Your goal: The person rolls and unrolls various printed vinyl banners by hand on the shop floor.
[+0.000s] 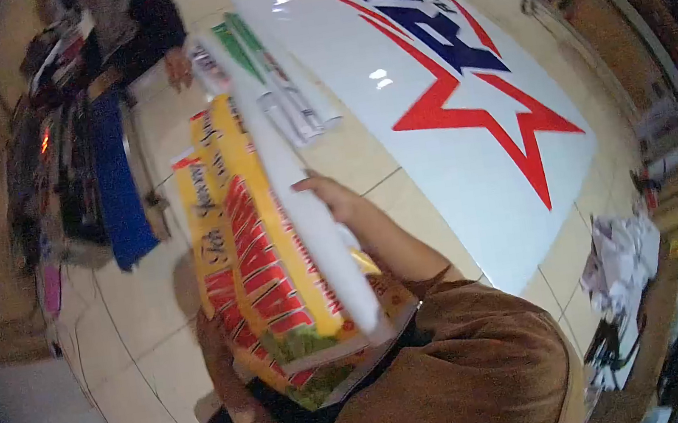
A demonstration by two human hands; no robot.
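Note:
A printed vinyl banner, yellow with red and black lettering, lies folded or loosely rolled across my lap, slightly blurred. White backing shows along its right side. My left hand grips the banner's left edge low down, with its fingers partly hidden. At the right edge, my right hand is bent around the white side, one digit sticking out toward the upper left. Its other fingers are mostly hidden by the roll.
A large white banner with a red star covers the tiled floor on the right. Rolled prints lie ahead. Another person's hand is near a machine with a blue panel. Crumpled white material sits at right.

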